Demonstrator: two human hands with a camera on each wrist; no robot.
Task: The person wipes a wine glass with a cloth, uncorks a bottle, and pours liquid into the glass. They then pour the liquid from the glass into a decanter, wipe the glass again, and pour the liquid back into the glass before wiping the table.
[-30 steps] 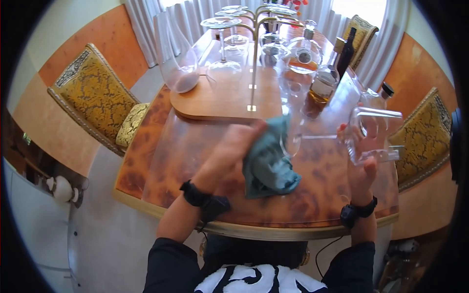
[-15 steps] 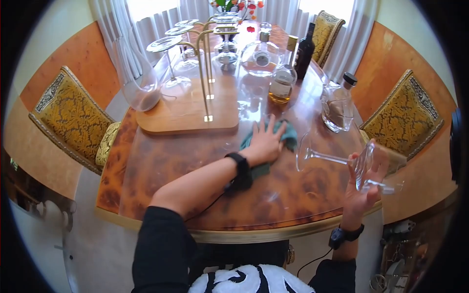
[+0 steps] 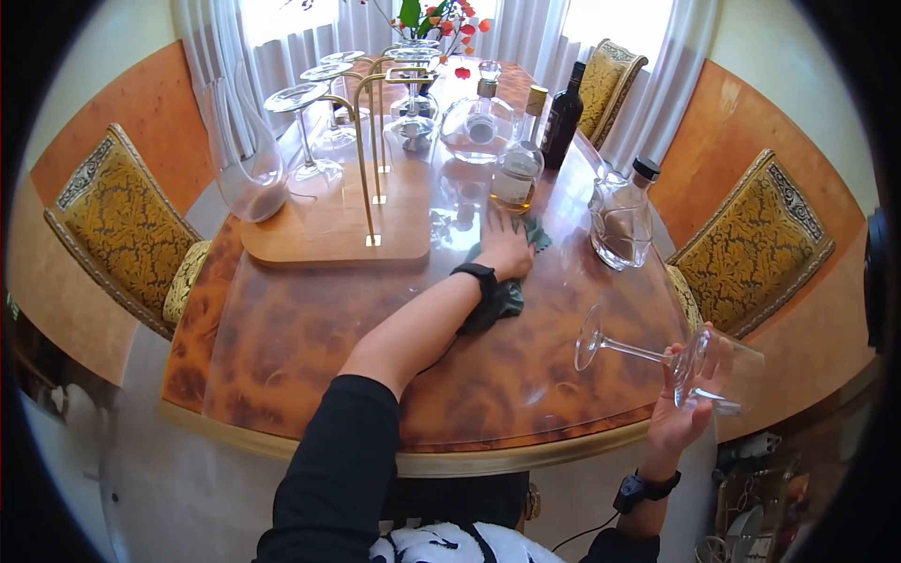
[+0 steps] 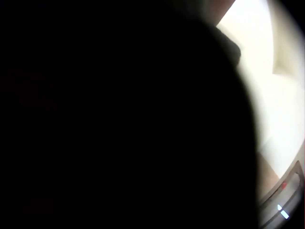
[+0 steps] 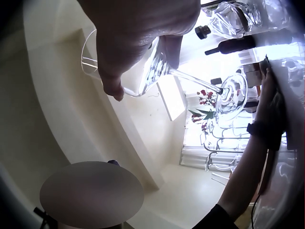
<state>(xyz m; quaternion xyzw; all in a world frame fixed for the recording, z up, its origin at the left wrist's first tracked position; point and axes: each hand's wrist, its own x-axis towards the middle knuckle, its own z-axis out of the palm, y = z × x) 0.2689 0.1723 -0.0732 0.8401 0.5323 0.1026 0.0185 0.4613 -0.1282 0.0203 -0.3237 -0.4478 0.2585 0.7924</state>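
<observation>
My left hand (image 3: pixel 507 251) lies flat with straight fingers on a green cloth (image 3: pixel 510 298), pressing it to the glossy tabletop (image 3: pixel 338 347). Just beyond the fingertips stands a bottle with amber liquid (image 3: pixel 515 176). At the right, over the table's edge, my right hand (image 3: pixel 680 424) grips a clear wine glass (image 3: pixel 635 351) round its bowl. The glass lies sideways in the air, its foot pointing left. In the right wrist view, fingers (image 5: pixel 172 50) wrap the bowl while the stem (image 5: pixel 193 79) sticks out free. The left wrist view is mostly black.
A wooden stand (image 3: pixel 328 246) with brass arms (image 3: pixel 367 174) carries upside-down glasses at the left. A large slanted decanter (image 3: pixel 258 199) stands on it. Toward the right are a square decanter (image 3: pixel 621 230), a dark bottle (image 3: pixel 563 122) and a round decanter (image 3: pixel 476 131). Patterned chairs flank the table.
My left hand has gone from a blurred sweep with the bunched cloth to lying flat on it, now close to the amber bottle. My right hand has lowered the wine glass toward the near right.
</observation>
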